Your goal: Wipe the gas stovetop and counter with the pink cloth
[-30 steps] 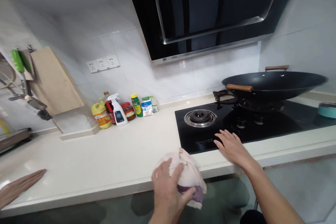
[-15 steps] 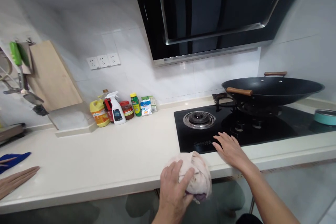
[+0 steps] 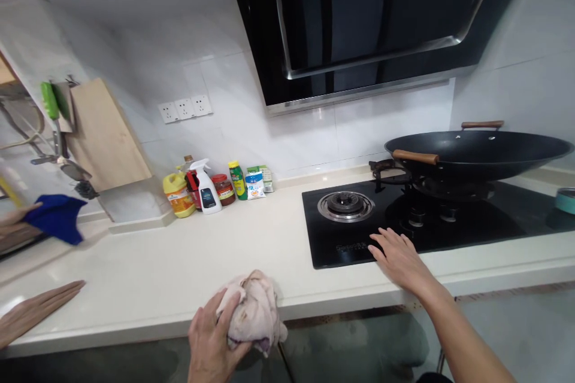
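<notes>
Left hand point(image 3: 211, 338): gripping crumpled rag point(image 3: 254, 310) at desk point(image 3: 179, 269) edge, wrist cut off.
Right hand point(image 3: 399, 254): lying flat, released, on hob point(image 3: 404, 233).

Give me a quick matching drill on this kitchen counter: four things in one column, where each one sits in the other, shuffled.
Things:
1. pink rag
2. wok
3. blue cloth
4. spray bottle

Places:
A. on the right burner of the stove
B. far left, in another person's hand
C. at the counter's front edge, under the left hand
D. by the back wall, among the bottles and jars

Pairs: 1-C, 2-A, 3-B, 4-D
</notes>
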Demonstrator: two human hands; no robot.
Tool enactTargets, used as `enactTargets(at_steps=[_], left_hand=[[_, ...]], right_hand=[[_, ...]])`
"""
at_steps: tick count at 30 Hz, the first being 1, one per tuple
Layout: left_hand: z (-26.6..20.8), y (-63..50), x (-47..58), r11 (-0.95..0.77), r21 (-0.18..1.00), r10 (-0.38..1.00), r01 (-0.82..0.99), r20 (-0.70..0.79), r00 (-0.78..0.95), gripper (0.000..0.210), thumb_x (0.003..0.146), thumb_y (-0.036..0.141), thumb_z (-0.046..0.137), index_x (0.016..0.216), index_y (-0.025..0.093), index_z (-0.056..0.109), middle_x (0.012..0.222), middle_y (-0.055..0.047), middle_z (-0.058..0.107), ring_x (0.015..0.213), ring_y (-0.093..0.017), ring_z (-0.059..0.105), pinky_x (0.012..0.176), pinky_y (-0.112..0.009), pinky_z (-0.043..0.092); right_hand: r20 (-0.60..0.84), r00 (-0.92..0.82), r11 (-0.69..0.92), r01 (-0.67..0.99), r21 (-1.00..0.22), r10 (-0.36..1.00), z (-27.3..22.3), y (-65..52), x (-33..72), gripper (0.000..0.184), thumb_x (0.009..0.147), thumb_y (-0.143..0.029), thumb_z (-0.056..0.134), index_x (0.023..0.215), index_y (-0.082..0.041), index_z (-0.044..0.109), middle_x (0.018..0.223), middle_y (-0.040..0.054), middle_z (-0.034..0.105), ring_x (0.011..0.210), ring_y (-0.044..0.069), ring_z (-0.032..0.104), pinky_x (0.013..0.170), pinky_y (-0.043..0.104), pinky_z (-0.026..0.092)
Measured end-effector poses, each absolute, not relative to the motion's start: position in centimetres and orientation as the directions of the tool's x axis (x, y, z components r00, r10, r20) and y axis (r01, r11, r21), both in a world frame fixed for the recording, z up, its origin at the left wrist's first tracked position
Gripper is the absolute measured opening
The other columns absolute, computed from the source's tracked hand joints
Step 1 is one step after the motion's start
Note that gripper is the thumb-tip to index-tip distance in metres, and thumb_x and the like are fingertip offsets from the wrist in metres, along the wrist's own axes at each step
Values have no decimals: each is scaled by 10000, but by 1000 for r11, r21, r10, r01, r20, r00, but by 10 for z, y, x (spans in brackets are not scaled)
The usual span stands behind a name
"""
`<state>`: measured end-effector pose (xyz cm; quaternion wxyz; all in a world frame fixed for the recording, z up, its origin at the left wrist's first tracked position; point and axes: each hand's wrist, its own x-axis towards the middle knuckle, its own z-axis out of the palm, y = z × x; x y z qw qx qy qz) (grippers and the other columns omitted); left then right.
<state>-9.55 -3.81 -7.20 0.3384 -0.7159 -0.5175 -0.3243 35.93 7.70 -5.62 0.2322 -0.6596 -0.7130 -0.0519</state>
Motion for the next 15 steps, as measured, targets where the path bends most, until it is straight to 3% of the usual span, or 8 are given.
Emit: enactTargets(at_steps=[8,15], left_hand=[[-72,-37,-56,-159,-96,592,983,787,173,578,697,489,739,1232,288,648,1289,-128,614,1202,-365,551,1046,-519,352],[-61,-34,44,-368,-44,618,929,735,280,617,675,414,802,1267,330,652,1307,-120,582,1202,-362,515,1019,-530,356]], right_hand=[[420,-29,134,965,-224,907,-60,78,361,560,989,-467,298,1366,-179,596,1513,122,489,1456,319,349,1192,535,238],[430,-29,127,971,-203,902,-64,81,362,561,990,-476,287,1364,-193,593,1508,111,496,1447,311,364,1184,528,253]])
